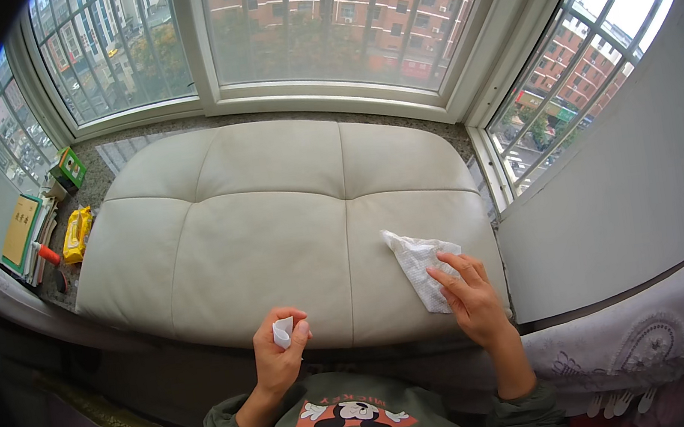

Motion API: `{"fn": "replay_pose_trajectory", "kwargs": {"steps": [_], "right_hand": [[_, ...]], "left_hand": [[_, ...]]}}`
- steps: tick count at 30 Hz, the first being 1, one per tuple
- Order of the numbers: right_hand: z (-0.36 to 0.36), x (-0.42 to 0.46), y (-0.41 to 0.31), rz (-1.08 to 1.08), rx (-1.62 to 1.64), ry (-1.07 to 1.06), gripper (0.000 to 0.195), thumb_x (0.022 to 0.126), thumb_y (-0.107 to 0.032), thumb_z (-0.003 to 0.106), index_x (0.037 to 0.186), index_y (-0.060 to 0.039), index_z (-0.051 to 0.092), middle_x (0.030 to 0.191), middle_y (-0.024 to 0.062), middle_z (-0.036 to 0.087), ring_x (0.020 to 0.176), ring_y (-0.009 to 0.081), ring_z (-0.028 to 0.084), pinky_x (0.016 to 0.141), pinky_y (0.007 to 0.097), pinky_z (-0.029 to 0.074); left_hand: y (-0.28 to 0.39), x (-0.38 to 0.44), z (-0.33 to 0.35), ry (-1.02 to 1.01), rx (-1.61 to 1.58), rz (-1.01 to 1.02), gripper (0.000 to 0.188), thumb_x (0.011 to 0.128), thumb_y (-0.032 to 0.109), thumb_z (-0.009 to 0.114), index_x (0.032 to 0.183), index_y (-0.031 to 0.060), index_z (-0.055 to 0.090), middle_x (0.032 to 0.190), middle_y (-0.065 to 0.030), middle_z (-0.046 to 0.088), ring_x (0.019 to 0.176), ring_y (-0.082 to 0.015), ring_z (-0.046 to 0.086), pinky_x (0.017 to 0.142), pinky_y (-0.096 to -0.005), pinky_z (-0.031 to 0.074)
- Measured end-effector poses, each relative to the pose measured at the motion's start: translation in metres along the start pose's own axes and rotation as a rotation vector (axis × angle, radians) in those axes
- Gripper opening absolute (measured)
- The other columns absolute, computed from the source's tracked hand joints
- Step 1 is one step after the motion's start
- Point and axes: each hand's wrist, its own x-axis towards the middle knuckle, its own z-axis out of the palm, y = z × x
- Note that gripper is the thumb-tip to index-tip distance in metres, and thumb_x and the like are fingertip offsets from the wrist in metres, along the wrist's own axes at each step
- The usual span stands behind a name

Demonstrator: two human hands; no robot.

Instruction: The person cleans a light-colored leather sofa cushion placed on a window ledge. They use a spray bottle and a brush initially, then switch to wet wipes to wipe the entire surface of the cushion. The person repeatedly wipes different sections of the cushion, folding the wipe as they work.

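My left hand is curled around a folded white tissue or wipe, whose end pokes out between thumb and fingers. It is at the front edge of a cream padded leather-look cushion, with tufted seams. On the cushion's right part lies a white textured wipe, spread out with one corner pointing to the back left. My right hand rests over the right side of this wipe, fingers apart and fingertips on it. The palm hides part of the wipe's lower right area.
The cushion sits on a stone windowsill beneath barred windows. At the left are a yellow wipes pack, a green box, a red-orange bottle and stacked books. A white wall panel borders the right side.
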Motion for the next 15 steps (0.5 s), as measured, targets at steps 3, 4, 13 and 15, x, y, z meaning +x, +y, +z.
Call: {"fn": "replay_pose_trajectory", "kwargs": {"steps": [3, 4, 13, 15], "right_hand": [[0.021, 0.014, 0.012, -0.093, -0.088, -0.087, 0.037, 0.086, -0.008, 0.060, 0.123, -0.0115, 0.059, 0.134, 0.0056, 0.048, 0.118, 0.0288, 0.043, 0.097, 0.0417, 0.039], [0.033, 0.017, 0.021, -0.122, -0.140, -0.102, 0.037, 0.086, -0.010, 0.061, 0.123, -0.0114, 0.058, 0.134, 0.0054, 0.048, 0.117, 0.0286, 0.045, 0.095, 0.0416, 0.040], [0.060, -0.005, 0.023, -0.012, 0.164, 0.017, 0.014, 0.080, -0.001, 0.061, 0.094, -0.0035, 0.061, 0.088, 0.0111, 0.057, 0.085, 0.0317, 0.057, 0.072, 0.0386, 0.047], [0.053, -0.020, 0.012, -0.010, 0.147, 0.030, 0.010, 0.079, 0.000, 0.061, 0.088, -0.0019, 0.060, 0.088, 0.0121, 0.057, 0.084, 0.0314, 0.056, 0.070, 0.0394, 0.047]], "left_hand": [[-0.002, -0.003, -0.003, -0.054, 0.249, 0.074, 0.010, 0.088, 0.006, 0.062, 0.095, 0.0019, 0.057, 0.074, -0.0014, 0.057, 0.063, -0.0072, 0.054, 0.057, -0.0208, 0.044], [-0.004, -0.003, 0.000, -0.099, 0.304, 0.126, 0.012, 0.086, 0.005, 0.063, 0.096, 0.0019, 0.058, 0.075, -0.0023, 0.057, 0.064, -0.0081, 0.055, 0.057, -0.0220, 0.044], [-0.011, 0.007, 0.020, -0.311, 0.870, 0.509, 0.036, 0.072, 0.014, 0.076, 0.105, 0.0106, 0.061, 0.093, -0.0072, 0.057, 0.064, -0.0228, 0.060, 0.052, -0.0321, 0.049], [-0.014, 0.007, 0.019, -0.313, 0.926, 0.497, 0.038, 0.071, 0.018, 0.077, 0.106, 0.0125, 0.061, 0.094, -0.0065, 0.056, 0.063, -0.0225, 0.059, 0.051, -0.0323, 0.049]]}}
